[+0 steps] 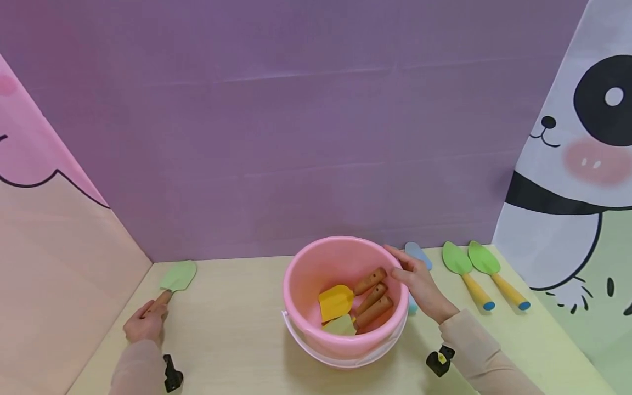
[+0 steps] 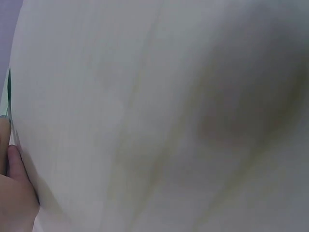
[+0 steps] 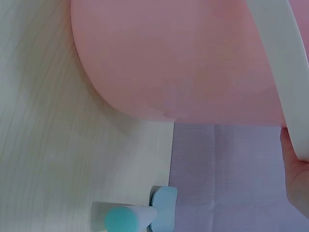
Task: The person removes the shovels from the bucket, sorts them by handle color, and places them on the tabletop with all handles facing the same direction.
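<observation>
Pink bucket [image 1: 338,259]: my right hand [image 1: 421,286] grips rim [image 1: 288,285]. Left hand [image 1: 143,325] grips wooden handle [image 1: 165,297] of pale-green toy shovel [image 1: 179,276]. Uneven rim pull could tip bucket.

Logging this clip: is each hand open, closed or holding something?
Left hand: holding the pale green shovel by its handle.
Right hand: gripping the pink bucket at its rim.

Two yellow-handled green trowels [image 1: 469,282] lie near the back right corner of the table [image 1: 232,307], with a blue scoop [image 1: 418,255] left of them by the back edge. A purple backdrop [image 1: 306,137] lines that edge, a panda print [image 1: 558,241] the right.
</observation>
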Demonstrator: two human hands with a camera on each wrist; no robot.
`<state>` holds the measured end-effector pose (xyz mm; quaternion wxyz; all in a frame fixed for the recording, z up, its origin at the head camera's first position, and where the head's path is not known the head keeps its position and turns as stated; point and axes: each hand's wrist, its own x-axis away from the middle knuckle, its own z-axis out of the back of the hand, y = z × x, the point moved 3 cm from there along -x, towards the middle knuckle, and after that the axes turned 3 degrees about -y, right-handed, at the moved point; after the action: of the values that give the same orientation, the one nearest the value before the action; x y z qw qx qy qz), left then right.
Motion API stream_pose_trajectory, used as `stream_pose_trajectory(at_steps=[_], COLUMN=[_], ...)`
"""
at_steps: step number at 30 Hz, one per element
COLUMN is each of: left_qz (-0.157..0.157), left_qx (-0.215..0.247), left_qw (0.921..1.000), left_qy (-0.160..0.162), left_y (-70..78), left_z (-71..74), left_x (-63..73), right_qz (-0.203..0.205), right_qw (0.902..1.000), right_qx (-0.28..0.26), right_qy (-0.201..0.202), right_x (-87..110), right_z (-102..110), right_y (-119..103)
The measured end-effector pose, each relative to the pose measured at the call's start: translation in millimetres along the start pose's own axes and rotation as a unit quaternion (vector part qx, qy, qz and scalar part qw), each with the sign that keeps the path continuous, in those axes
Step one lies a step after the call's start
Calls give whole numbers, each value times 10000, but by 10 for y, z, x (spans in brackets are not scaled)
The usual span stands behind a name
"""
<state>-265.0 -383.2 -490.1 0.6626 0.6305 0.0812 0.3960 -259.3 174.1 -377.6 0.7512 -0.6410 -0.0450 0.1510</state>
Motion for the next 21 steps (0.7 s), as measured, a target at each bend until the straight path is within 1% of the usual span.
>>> stream_pose_trajectory(at_steps=[3, 5, 8, 12, 16, 19, 21], left_qz=[-84, -190, -263, -266, -314, -252, -269], left_qx=[20, -69, -157, -164, -194, -152, -99], left_qw=[10000, 9998, 9995, 9995, 9993, 9996, 9996], left_qy=[-22, -10, 21, 23, 22, -12, -21], left_y=[-3, -12, -34, -43, -20, -11, -6], left_z=[-1, 0, -8, -28, -38, -40, -41], left_x=[-16, -27, -49, -60, -54, -45, -37], right_qz=[32, 49, 48, 48, 60, 59, 55], right_qw=[10000, 10000, 10000, 10000, 10000, 10000, 10000], right_qx=[-5, -14, -5, 14, 22, 10, -1], right_qy=[-2, -17, -38, -48, -18, -15, -26], right_x=[-2, -1, 5, 13, 17, 16, 13], right_z=[-1, -3, -5, -5, -6, -9, -10], right_y=[-10, -10, -8, -9, -15, -19, -21])
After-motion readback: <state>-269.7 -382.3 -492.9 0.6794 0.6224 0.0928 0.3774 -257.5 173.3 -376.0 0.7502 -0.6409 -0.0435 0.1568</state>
